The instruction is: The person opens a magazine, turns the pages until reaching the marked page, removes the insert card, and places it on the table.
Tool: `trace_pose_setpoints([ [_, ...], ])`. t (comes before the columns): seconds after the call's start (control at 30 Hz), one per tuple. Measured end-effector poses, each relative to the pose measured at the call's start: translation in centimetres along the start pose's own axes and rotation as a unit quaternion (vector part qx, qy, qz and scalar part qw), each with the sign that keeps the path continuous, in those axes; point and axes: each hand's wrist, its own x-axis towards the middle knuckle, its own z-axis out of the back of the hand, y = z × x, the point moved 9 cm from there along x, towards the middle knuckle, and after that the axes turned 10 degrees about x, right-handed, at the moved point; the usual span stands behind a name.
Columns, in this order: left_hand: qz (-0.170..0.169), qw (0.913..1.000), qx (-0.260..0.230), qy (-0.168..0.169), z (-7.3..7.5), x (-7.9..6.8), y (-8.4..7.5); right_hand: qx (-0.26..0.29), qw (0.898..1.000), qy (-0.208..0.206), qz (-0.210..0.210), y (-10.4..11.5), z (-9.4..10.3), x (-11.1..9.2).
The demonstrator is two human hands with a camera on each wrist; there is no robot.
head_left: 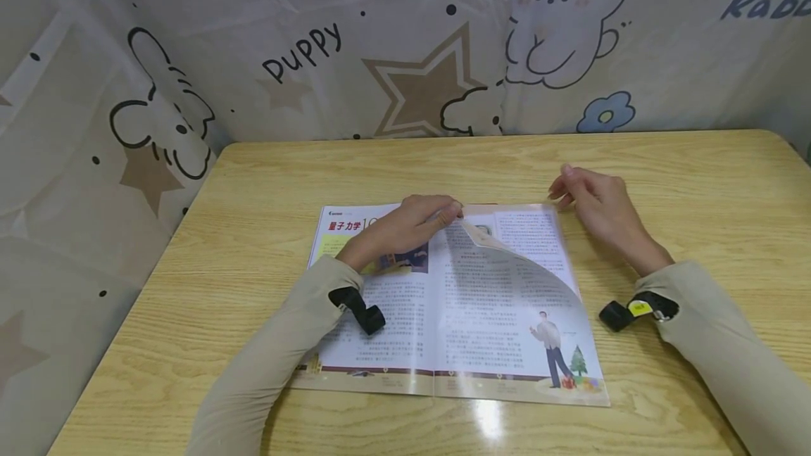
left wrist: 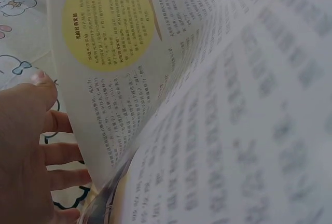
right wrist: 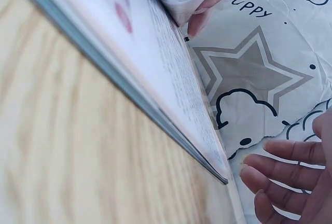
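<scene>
An open magazine (head_left: 399, 329) lies on the table, and one of its right-hand pages (head_left: 507, 248) is lifted and curls over toward the left. My left hand (head_left: 415, 220) is at the raised page's upper corner. In the left wrist view its fairly straight fingers (left wrist: 59, 153) reach behind the page (left wrist: 119, 99), while the thumb is by the page's edge. My right hand (head_left: 598, 206) is just beyond the magazine's upper right corner, holding nothing. Its loosely bent fingers (right wrist: 277, 177) are apart from the magazine (right wrist: 171, 99) in the right wrist view.
The wooden table (head_left: 697, 217) extends around the magazine on all sides. Behind it and on the left hangs a pale cloth (head_left: 285, 5) printed with stars and cartoon animals. A black strap (head_left: 361, 312) is around each wrist.
</scene>
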Motion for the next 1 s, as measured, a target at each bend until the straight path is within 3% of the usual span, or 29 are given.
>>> trace_pose_setpoints([
  [0.4, 0.025, 0.9975, 0.001, 0.065, -0.8, -0.2, 0.0, -0.029, 0.999, 0.034, 0.011, -0.1, -0.6, -0.1],
  [1.0, -0.005, 0.9969, 0.04, 0.069, -1.1, -0.1, -0.2, -0.035, 0.998, 0.057, 0.001, -0.1, -1.0, -0.1],
])
